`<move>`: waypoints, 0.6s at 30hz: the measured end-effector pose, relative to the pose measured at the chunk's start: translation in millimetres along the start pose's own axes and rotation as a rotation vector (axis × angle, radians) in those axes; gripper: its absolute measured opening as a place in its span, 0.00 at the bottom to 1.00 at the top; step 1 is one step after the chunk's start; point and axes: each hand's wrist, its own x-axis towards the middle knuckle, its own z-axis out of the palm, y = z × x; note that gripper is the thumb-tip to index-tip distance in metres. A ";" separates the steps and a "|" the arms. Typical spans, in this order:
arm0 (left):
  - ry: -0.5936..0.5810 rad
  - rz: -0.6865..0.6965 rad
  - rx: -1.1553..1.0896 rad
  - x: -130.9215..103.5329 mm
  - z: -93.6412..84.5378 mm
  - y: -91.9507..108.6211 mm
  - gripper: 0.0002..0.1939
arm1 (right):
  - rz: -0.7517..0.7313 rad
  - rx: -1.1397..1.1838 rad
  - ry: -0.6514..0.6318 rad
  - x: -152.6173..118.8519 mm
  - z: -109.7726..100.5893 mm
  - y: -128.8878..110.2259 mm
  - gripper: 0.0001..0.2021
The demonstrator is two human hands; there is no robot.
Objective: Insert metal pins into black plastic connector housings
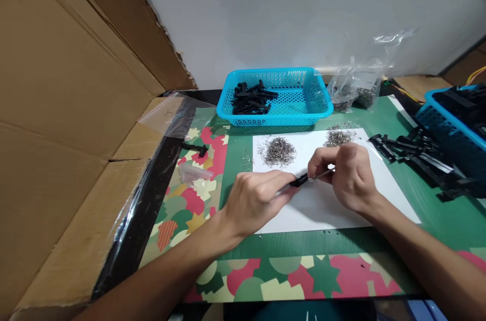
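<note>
My left hand (256,197) is closed around a small black plastic part (300,180), whose end sticks out past the fingertips. My right hand (351,174) pinches a slim metal tool (323,173), which looks like tweezers. Its tip meets or nearly meets the black part; fingers hide the exact contact. Both hands are over a white sheet of paper (319,217). A pile of tiny metal pieces, perhaps small springs, (280,152) lies on the paper beyond my left hand. Behind my right hand is a second pile of metal pieces (339,137).
A blue basket (275,119) holding black parts stands at the back. Loose black parts (421,156) lie at right beside another blue basket (451,131). Clear bags (357,89) of metal pieces lean against the wall. Cardboard (72,123) rises on the left.
</note>
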 end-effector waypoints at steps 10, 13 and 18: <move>-0.037 0.001 0.030 -3.8 0.8 2.8 0.05 | 0.021 -0.080 -0.022 7.8 13.1 2.4 0.42; -0.019 -0.004 0.037 -3.7 1.5 3.5 0.05 | 0.026 -0.084 -0.009 8.3 13.4 -0.3 0.42; -0.030 0.011 0.069 -3.4 3.5 4.3 0.06 | 0.017 -0.148 -0.036 6.5 13.4 -2.9 0.42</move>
